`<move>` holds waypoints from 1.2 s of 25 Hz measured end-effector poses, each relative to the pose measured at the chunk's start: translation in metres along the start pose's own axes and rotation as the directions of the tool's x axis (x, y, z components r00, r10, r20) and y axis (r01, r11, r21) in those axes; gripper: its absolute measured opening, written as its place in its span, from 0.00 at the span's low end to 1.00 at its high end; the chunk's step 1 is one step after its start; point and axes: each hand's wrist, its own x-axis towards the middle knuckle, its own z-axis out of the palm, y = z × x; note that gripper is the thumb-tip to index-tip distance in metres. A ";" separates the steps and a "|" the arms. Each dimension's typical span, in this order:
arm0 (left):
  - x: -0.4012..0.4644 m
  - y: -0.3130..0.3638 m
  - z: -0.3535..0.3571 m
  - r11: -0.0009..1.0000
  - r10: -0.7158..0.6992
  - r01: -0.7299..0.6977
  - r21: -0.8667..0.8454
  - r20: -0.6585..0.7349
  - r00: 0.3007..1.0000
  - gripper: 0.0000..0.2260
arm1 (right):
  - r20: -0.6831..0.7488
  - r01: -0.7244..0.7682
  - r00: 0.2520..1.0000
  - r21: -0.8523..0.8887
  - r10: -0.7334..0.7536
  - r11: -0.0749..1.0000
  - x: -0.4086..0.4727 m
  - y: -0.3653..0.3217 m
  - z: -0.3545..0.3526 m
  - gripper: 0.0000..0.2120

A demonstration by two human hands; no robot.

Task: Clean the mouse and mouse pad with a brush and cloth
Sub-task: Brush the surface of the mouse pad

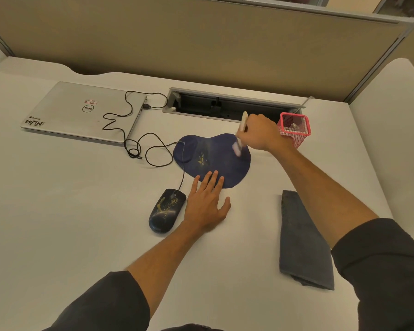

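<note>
Beige cubicle panels back a white tabletop [69, 235], where the dark blue mouse pad [210, 161] lies under both hands. Fingers of the right hand [261, 133] are curled round the pale brush [242, 126], whose bristles meet the pad's far right part, just below those fingers. Left hand [207, 204] lies flat, fingers straight and slightly spread, their tips pressing the pad's near edge to pin it. For good brushing, I judge the strokes should run from the fingertips' side outward off the pad's edge, with steady pressure from the flat hand so the pad does not slide. Just left of the flat hand's wrist sits the mouse [166, 211], its cable crossing the pad's left part. Right of both hands, well apart, the grey cloth [304, 242] lies folded. Beyond the brushing fingers stands a pink mesh holder [294, 132]; far left rests a closed laptop [86, 111].
</note>
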 end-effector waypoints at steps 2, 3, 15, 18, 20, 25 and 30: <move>-0.001 0.001 0.000 1.000 -0.006 0.006 -0.008 0.011 1.000 0.31 | -0.052 -0.017 0.998 0.133 0.024 0.991 0.001 -0.011 0.012 0.13; -0.001 0.001 0.000 1.000 -0.007 0.008 -0.009 0.013 1.000 0.31 | -0.051 -0.037 0.998 0.168 0.046 0.985 -0.001 -0.015 0.020 0.14; -0.002 0.001 -0.003 0.999 -0.040 0.040 0.030 -0.008 0.999 0.30 | 0.073 0.103 0.992 0.011 -0.104 0.995 -0.007 -0.018 0.025 0.18; -0.001 0.002 -0.004 0.998 -0.047 0.047 0.042 0.005 0.999 0.31 | 0.231 0.173 0.959 -0.031 -0.161 0.985 -0.013 -0.020 0.027 0.17; -0.001 0.001 -0.004 0.998 -0.045 0.045 0.044 0.009 0.999 0.31 | 0.227 0.149 0.959 0.103 -0.169 0.983 -0.007 -0.016 0.024 0.16; -0.002 0.001 -0.003 0.999 -0.039 0.038 0.039 0.006 0.999 0.31 | 0.234 -0.011 0.971 0.229 -0.044 0.973 0.004 0.011 0.036 0.20; -0.003 0.002 -0.002 0.999 -0.042 0.041 0.034 0.001 0.999 0.31 | -0.100 0.024 0.995 -0.013 -0.025 1.000 0.004 0.021 0.014 0.17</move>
